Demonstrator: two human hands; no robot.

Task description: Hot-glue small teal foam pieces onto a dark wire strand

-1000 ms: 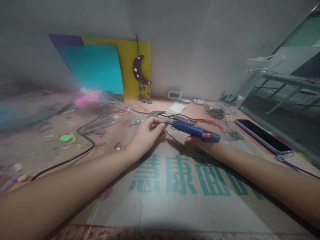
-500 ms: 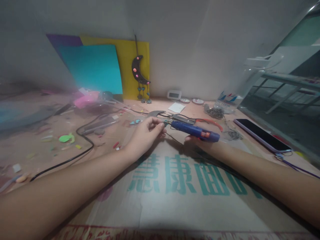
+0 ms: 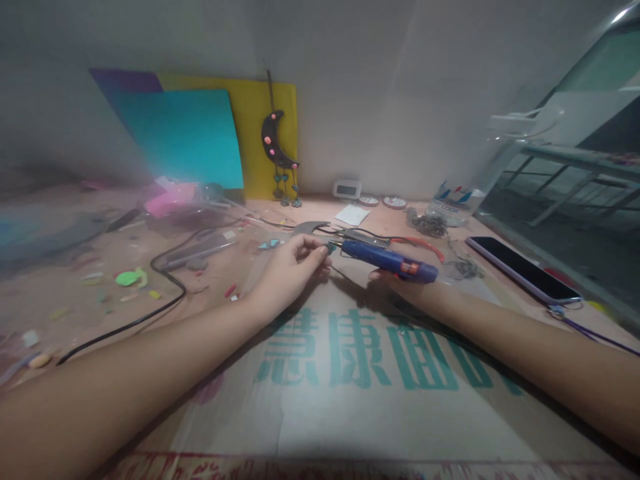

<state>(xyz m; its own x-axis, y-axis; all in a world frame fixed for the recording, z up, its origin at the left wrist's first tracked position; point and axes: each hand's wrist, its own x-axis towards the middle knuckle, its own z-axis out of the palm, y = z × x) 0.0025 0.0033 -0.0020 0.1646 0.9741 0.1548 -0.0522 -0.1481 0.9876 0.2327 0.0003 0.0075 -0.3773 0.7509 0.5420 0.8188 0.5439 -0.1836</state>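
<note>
My right hand [image 3: 395, 283] is closed round a blue hot glue gun [image 3: 383, 260], its metal tip pointing left. Between the thumb and fingers of my left hand [image 3: 300, 263] is a small teal piece [image 3: 331, 248], mostly covered by the fingertips. The glue gun's nozzle sits right at that piece; whether they touch I cannot tell. Below both hands lies flat cardboard [image 3: 320, 413] printed with large green characters. Just behind the hands are pliers [image 3: 417, 247] with orange-red handles, and a few small turquoise pieces [image 3: 270, 245] lie left of my left hand.
A dark crescent ornament [image 3: 273, 141] hangs before yellow and turquoise sheets [image 3: 195, 137]. At right are a phone [image 3: 525, 270] and a clear plastic jug [image 3: 457, 200]. A black cord [image 3: 173, 287] crosses scattered scraps on the left. A small white device [image 3: 347, 189] stands by the wall.
The glue gun's tip is slightly higher against the teal piece than before. The whole view has shifted a little; both hands keep their grips.
</note>
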